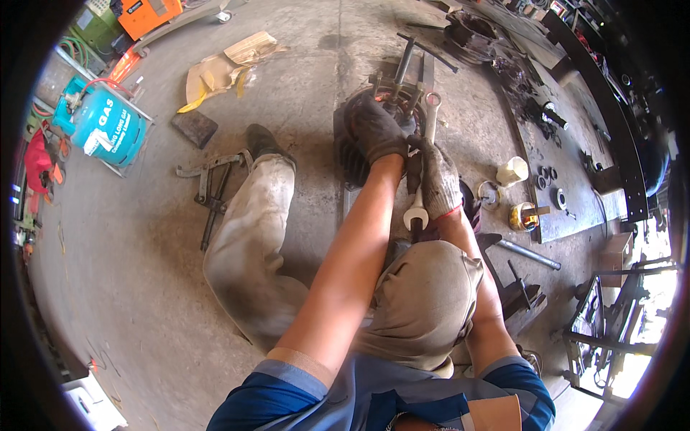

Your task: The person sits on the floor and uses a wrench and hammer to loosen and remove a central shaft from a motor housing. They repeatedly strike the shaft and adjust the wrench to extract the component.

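The right hand (440,183), gloved, has its grip wrapped tight around a wrench (424,161) that runs from near the knee up toward a round metal part (374,126). The left hand (374,129), gloved, presses flat on that part, fingers spread. Both sit on the stained concrete floor (129,273). Left of the grip lie metal tools (212,187); farther left stands a blue gas cylinder (108,126).

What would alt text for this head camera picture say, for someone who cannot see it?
A seated person's gloved left hand presses on a round metal machine part on a concrete floor, while the gloved right hand grips a wrench. A blue gas cylinder lies to the left.
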Action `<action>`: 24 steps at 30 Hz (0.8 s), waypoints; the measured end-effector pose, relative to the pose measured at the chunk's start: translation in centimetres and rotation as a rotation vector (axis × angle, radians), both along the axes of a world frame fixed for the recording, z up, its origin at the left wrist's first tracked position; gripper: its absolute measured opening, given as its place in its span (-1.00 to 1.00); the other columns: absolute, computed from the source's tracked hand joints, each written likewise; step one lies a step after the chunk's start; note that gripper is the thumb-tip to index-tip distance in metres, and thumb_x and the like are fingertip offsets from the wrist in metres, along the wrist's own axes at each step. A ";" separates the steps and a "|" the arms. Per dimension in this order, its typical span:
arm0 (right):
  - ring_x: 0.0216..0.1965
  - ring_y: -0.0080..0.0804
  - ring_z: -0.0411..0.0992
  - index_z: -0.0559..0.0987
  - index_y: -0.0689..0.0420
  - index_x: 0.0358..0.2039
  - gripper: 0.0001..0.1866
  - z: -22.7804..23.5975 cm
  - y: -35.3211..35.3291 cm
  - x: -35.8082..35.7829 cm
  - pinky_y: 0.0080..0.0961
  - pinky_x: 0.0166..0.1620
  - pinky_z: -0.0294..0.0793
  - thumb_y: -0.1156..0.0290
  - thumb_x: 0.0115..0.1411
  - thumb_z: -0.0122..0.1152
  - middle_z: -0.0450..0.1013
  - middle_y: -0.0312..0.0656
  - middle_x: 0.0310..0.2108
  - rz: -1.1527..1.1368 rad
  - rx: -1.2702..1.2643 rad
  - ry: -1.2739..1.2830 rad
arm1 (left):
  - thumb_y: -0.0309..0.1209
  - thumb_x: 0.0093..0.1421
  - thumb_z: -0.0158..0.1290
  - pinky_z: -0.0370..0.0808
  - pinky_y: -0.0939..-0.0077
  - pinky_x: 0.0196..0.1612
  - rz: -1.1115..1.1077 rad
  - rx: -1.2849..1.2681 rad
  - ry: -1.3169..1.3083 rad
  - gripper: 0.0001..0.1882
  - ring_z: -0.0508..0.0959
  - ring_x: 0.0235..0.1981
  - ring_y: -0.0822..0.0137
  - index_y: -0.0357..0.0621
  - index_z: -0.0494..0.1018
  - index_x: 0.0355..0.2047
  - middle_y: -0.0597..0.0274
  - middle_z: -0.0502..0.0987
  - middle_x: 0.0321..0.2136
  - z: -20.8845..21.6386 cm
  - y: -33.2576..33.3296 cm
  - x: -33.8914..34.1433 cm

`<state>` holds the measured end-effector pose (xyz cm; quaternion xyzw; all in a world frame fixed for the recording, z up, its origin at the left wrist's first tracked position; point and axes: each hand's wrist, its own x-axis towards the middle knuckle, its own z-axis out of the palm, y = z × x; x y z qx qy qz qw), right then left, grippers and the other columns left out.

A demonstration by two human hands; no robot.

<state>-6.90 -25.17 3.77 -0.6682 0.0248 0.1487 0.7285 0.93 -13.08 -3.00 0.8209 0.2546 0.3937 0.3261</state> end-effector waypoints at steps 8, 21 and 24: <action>-0.68 -0.52 0.36 0.62 0.21 -0.03 -0.60 0.2 -0.3 -0.3 -0.53 -0.63 0.31 0.14 0.49 -0.01 0.41 -0.30 -0.59 0.007 0.040 -0.015 | -0.43 0.20 0.18 0.46 0.11 0.14 -0.075 -0.016 0.049 -0.42 0.55 0.04 -0.07 -0.21 0.29 0.21 -0.12 0.54 -0.03 0.5 0.1 -0.5; -0.60 -0.63 0.34 0.65 0.08 0.02 -0.67 -0.6 -1.2 -0.2 -0.59 -0.52 0.33 0.18 0.46 0.07 0.46 -0.37 -0.54 0.010 -0.093 -0.129 | -0.06 -0.20 0.48 0.43 0.09 0.14 -0.097 -0.028 0.049 -0.08 0.52 0.05 -0.05 -0.14 0.31 0.12 -0.06 0.52 -0.02 2.0 -0.1 -1.5; -0.51 -0.59 0.41 0.64 0.11 0.04 -0.70 -0.8 -2.3 -0.2 -0.56 -0.41 0.42 0.24 0.46 0.10 0.53 -0.34 -0.49 0.068 -0.344 -0.228 | -0.11 -0.15 0.46 0.42 0.07 0.15 -0.071 -0.024 0.083 -0.09 0.52 0.05 -0.07 -0.18 0.29 0.16 -0.07 0.52 -0.03 2.2 -0.3 -1.6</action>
